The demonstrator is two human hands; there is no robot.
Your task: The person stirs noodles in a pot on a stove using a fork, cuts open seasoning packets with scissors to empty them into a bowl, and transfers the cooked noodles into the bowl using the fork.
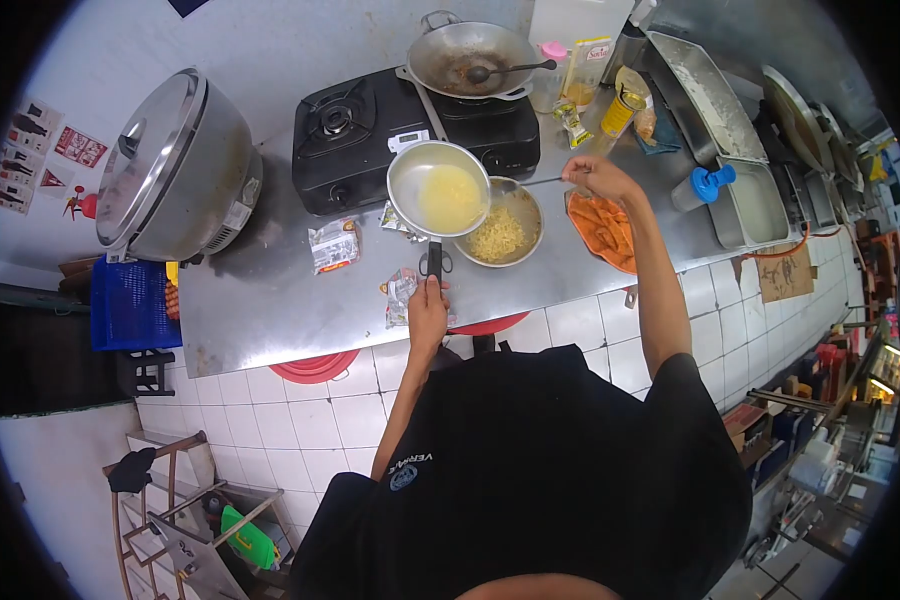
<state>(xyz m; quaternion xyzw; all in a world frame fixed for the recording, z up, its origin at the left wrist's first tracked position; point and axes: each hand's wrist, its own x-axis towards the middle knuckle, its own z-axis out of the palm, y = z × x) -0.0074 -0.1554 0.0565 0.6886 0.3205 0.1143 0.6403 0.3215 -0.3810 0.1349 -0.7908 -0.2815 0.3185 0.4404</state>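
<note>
In the head view, my left hand [429, 312] is wrapped round the black handle of a saucepan [404, 205] with cloudy yellowish liquid in it. The pan is beside and partly over the rim of a metal bowl [532, 243] that holds cooked noodles [497, 237]. My right hand [600, 178] pinches the end of a thin metal utensil [540, 182], whose tip reaches to the bowl's far rim; whether it is a spoon or a fork is hidden. Black scissors [445, 263] lie under the pan handle. Right of the bowl is an orange cloth [602, 228].
Behind stands a black gas stove [340, 165] bearing a wok [470, 45] with a black ladle [480, 74]. A large rice cooker [175, 170] is at left. Torn noodle packets [334, 246] lie on the steel counter [260, 320]. A blue-lidded bottle [698, 188] and metal trays [755, 205] sit at right.
</note>
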